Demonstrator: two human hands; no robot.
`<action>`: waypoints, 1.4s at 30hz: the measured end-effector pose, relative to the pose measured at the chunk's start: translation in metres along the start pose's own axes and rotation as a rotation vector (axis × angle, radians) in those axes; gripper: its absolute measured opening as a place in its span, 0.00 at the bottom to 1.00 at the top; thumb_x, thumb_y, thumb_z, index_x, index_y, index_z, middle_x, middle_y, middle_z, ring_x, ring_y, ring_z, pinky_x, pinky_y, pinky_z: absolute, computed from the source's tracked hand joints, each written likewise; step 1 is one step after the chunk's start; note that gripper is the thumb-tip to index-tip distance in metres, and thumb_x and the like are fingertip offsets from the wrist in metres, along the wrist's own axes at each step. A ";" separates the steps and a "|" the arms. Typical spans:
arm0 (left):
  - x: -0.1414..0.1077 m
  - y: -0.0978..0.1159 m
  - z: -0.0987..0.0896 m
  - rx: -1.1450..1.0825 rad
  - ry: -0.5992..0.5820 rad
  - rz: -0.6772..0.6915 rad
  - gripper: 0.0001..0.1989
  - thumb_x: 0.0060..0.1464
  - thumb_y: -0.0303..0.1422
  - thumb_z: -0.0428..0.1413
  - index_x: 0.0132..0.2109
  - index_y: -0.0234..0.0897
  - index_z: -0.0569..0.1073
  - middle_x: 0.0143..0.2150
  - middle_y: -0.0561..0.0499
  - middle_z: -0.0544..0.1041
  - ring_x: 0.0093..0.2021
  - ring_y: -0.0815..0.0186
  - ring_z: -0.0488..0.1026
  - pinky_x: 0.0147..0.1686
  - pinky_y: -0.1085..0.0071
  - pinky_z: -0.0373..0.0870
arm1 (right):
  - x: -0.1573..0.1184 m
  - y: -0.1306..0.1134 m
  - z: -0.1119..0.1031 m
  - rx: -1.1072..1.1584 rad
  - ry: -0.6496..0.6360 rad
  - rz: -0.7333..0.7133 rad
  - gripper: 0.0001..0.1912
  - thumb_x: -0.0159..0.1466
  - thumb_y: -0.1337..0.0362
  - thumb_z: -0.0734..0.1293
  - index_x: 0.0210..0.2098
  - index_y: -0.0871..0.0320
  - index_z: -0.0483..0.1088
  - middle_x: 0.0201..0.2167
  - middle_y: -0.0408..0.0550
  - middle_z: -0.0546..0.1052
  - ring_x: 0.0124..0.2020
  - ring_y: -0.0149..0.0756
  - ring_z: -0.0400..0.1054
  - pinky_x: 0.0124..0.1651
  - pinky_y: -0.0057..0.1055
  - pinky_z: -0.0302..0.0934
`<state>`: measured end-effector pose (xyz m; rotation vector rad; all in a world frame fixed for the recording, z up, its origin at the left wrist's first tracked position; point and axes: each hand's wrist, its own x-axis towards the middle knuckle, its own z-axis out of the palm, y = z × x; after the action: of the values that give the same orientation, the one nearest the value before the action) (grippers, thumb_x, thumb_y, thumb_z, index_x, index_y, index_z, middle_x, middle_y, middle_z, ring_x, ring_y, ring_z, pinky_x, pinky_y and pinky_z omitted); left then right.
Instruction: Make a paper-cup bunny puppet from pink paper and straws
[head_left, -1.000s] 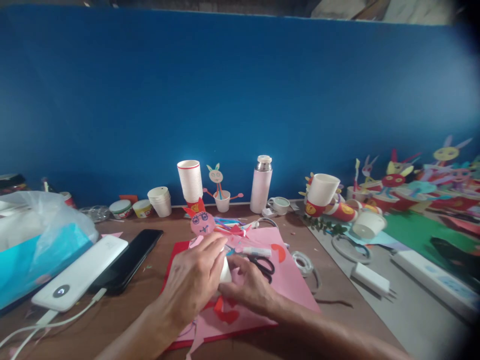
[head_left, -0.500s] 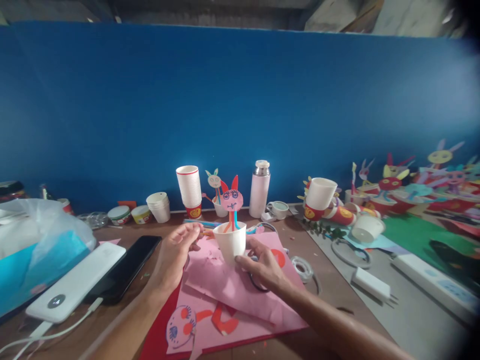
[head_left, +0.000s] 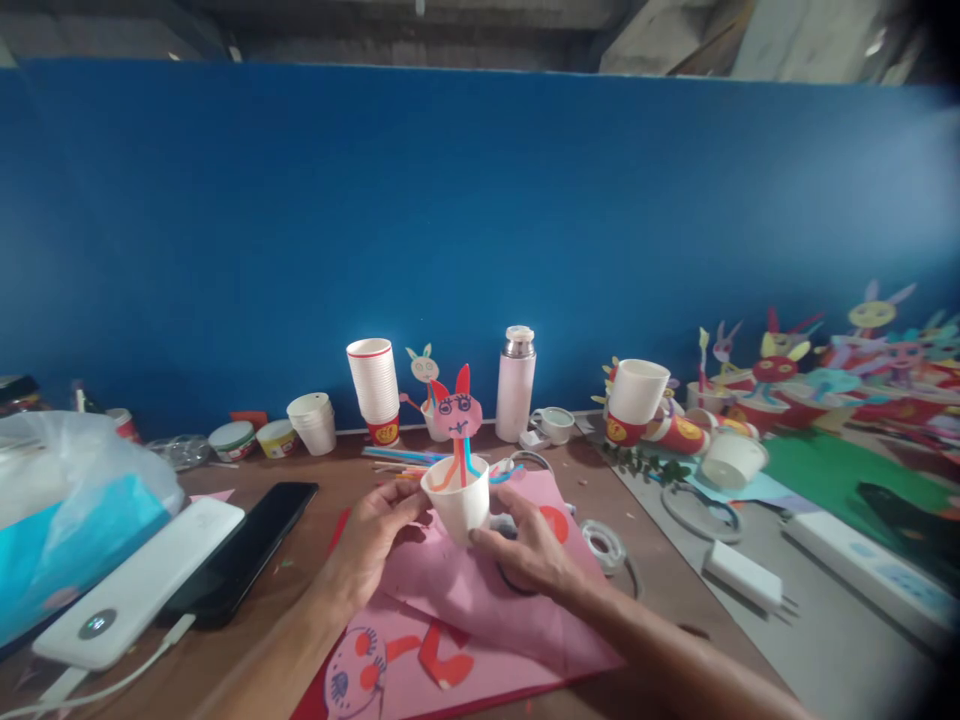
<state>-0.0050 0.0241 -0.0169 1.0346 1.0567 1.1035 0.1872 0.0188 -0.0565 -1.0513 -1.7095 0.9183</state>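
Note:
A white paper cup [head_left: 459,512] is held over pink paper sheets [head_left: 495,615]. A pink paper rabbit face [head_left: 456,415] with red ears and drawn eyes rises from it on orange and blue strips. My right hand [head_left: 529,540] grips the cup's right side, thumb across its lower front. At the left side, my left hand [head_left: 379,535] has thumb and fingers closed at the cup wall; its fingertips are partly hidden. Below on the pink paper lies a second drawn face [head_left: 356,672] beside red-orange cut pieces [head_left: 444,658].
Behind stand a tall stack of paper cups [head_left: 373,385], another paper rabbit [head_left: 424,368] and a pink thermos [head_left: 516,385]. A power bank [head_left: 139,580] and phone [head_left: 240,550] lie left. Right are clear tape [head_left: 602,545], a charger [head_left: 744,577], a power strip [head_left: 874,570] and several cup figures.
My left hand has come down and right from beside the cup onto its left side. The cup has dropped slightly and tips more toward me, showing its inside. My right hand keeps its hold.

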 end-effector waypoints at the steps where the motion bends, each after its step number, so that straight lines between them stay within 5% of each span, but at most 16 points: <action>1: 0.000 -0.001 0.000 -0.011 -0.007 0.007 0.10 0.43 0.34 0.60 0.32 0.33 0.73 0.28 0.51 0.72 0.28 0.70 0.68 0.27 0.76 0.63 | -0.001 0.001 0.001 0.004 -0.009 -0.004 0.17 0.53 0.63 0.65 0.43 0.56 0.66 0.40 0.45 0.73 0.40 0.38 0.66 0.40 0.31 0.61; 11: -0.009 0.000 0.005 -0.006 -0.061 0.076 0.07 0.44 0.32 0.59 0.27 0.33 0.70 0.22 0.53 0.72 0.24 0.73 0.67 0.27 0.79 0.62 | -0.006 0.011 0.002 -0.115 -0.038 0.009 0.15 0.53 0.57 0.67 0.38 0.58 0.69 0.34 0.47 0.72 0.34 0.38 0.66 0.33 0.30 0.60; 30: 0.000 -0.010 -0.003 -0.078 -0.035 -0.015 0.04 0.44 0.29 0.57 0.27 0.33 0.69 0.27 0.49 0.75 0.28 0.68 0.72 0.27 0.73 0.67 | -0.004 0.009 0.001 -0.032 -0.036 -0.061 0.17 0.55 0.60 0.64 0.43 0.58 0.64 0.36 0.45 0.71 0.35 0.34 0.63 0.37 0.29 0.58; 42: 0.001 -0.010 -0.001 -0.154 -0.060 -0.079 0.12 0.43 0.33 0.60 0.38 0.36 0.73 0.30 0.51 0.75 0.27 0.71 0.69 0.25 0.75 0.66 | -0.002 0.011 0.003 0.044 -0.005 -0.038 0.20 0.56 0.58 0.64 0.46 0.59 0.63 0.38 0.46 0.71 0.37 0.36 0.64 0.39 0.30 0.59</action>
<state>-0.0038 0.0237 -0.0271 0.8910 0.9421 1.0666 0.1874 0.0202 -0.0680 -0.9847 -1.7007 0.9310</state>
